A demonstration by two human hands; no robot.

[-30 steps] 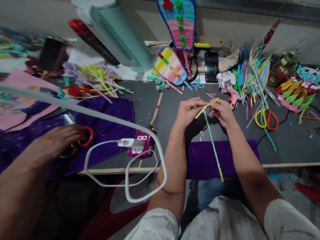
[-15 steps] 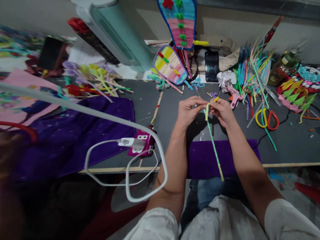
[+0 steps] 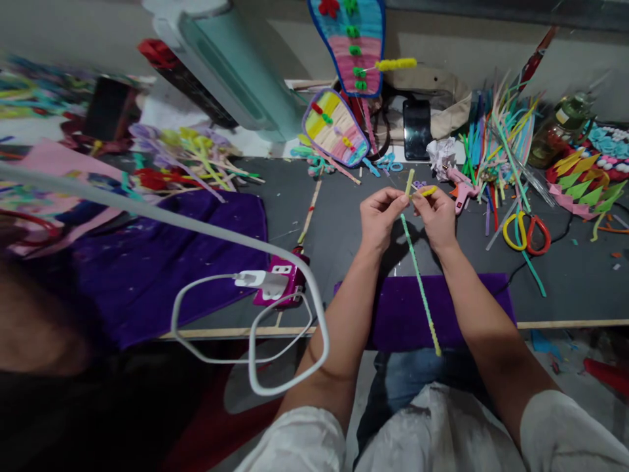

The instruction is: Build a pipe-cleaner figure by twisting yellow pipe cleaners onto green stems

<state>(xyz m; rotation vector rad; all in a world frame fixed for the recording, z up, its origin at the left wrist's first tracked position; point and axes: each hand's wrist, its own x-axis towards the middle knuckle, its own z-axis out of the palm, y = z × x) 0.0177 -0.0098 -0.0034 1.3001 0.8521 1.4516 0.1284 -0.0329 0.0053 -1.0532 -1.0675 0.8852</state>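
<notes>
My left hand [image 3: 382,215] is closed, its fingertips pinching a pale yellow strip [image 3: 409,183] that points up above the fingers. My right hand [image 3: 435,215] is closed close beside it, with a short bright yellow piece [image 3: 429,191] at its fingertips. A thin green stem with a yellow end [image 3: 417,269] hangs down from between the hands over a purple cloth [image 3: 403,314] at the table's front edge. How the strip and the stem join is hidden by the fingers.
Yellow and red scissors [image 3: 539,236] and a pink glue gun [image 3: 462,189] lie at the right. A white cable [image 3: 250,248] crosses the left foreground near a plugged-in power strip [image 3: 296,283]. Two decorated panels [image 3: 335,128] stand at the back. Another person's blurred arm [image 3: 39,321] is far left.
The pale yellow strip, which hung down before, now points up from my left fingertips. Both hands have shifted slightly. The other person's arm has come further into view.
</notes>
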